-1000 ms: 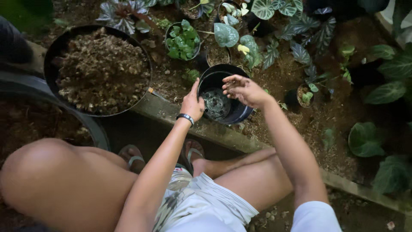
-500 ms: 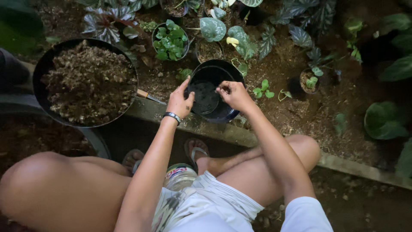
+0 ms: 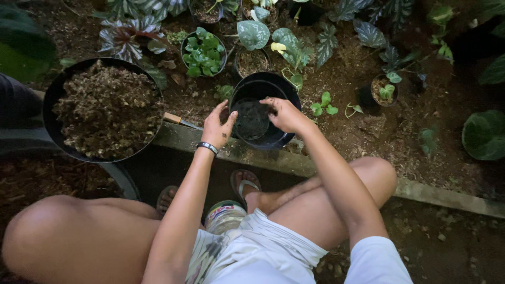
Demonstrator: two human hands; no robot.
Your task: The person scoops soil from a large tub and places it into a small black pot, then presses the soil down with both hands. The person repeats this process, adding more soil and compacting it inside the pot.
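A black plastic pot [image 3: 264, 140] stands tilted on the concrete curb [image 3: 326, 167], with a little dark soil [image 3: 251, 119] in its bottom. My left hand [image 3: 218, 124], a dark band on its wrist, grips the pot's left rim. My right hand [image 3: 284, 113] lies over the right rim with its fingers bent down into the pot, just above the soil. Whether those fingers hold any soil is hidden.
A large black tub [image 3: 49, 110] heaped with coarse brown potting mix sits at the left. A tool's wooden handle [image 3: 173, 118] lies between tub and pot. Small potted plants [image 3: 203, 53] and leafy plants crowd the bed behind. A bottle [image 3: 225, 215] rests between my knees.
My right hand has dropped from above the pot to inside its rim. My left hand stays on the left rim. The view has shifted a little.
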